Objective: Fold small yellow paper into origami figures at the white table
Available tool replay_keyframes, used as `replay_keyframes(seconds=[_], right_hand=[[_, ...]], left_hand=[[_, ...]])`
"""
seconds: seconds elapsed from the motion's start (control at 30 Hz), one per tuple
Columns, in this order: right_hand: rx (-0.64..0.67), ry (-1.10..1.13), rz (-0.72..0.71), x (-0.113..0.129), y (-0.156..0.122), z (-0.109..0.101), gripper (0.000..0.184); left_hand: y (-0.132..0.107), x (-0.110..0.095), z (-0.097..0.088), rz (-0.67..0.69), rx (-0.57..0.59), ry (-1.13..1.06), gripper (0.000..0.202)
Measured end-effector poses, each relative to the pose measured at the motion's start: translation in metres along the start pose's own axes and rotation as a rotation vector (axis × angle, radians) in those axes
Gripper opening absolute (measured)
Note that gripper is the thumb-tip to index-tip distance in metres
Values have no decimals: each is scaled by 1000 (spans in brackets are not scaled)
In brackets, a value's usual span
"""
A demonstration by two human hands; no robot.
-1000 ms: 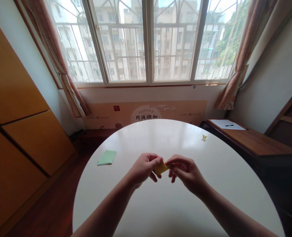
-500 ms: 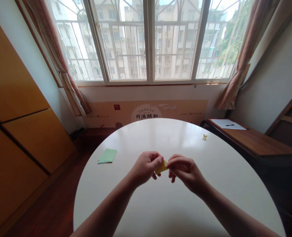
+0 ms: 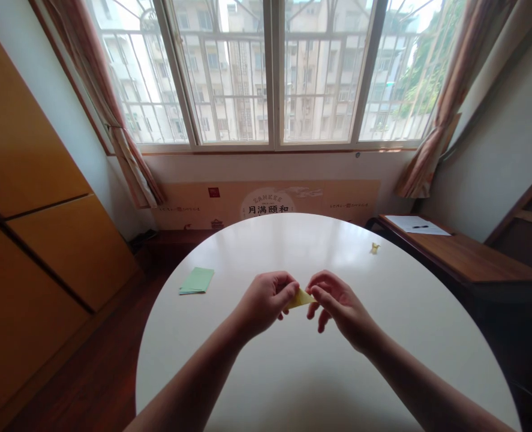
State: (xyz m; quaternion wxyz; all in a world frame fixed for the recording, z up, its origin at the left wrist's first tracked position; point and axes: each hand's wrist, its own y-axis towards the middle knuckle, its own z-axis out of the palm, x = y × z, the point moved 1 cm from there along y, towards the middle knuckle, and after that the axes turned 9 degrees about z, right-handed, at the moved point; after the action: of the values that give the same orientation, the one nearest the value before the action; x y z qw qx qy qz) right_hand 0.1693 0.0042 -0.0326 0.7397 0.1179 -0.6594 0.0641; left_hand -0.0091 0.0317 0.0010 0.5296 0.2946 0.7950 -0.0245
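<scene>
My left hand (image 3: 268,300) is closed over the table, its thumb pressing a small piece of folded yellow paper (image 3: 300,299) against the fingers. The paper shows a pointed corner toward the right; its left part is hidden by that hand. At this corner my right hand (image 3: 333,300) pinches the paper with thumb and forefinger, while its other fingers hang loosely curled below.
The round white table (image 3: 266,372) fills the middle. Green paper sheets (image 3: 197,281) lie stacked at its left, and a small yellow folded paper piece (image 3: 374,248) stands at the back right. Beyond is a wooden side table (image 3: 477,258) bearing a white sheet (image 3: 409,224) and a pen.
The fingers of my right hand have moved slightly right along the yellow paper and spread a little. More of the paper shows between the hands, now as a pointed shape.
</scene>
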Motion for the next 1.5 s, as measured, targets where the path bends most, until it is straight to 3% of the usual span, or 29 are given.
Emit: replay_keyframes(seconds=[0.13,0.43,0.63,1.5], right_hand=[[59,-2,100,-3,1,1,28],[33,48,187,0,2,1,28],[5,32,164,0,1,1,29],[66,-42,136,-2,0,3,30]], left_hand=[[0,-1,-1,-2,6,45,25],[3,1,-1,-124,6,-138,26],[4,0,-1,-225,22,-228,27],[3,-3,-3,-245,-2,-246,18]])
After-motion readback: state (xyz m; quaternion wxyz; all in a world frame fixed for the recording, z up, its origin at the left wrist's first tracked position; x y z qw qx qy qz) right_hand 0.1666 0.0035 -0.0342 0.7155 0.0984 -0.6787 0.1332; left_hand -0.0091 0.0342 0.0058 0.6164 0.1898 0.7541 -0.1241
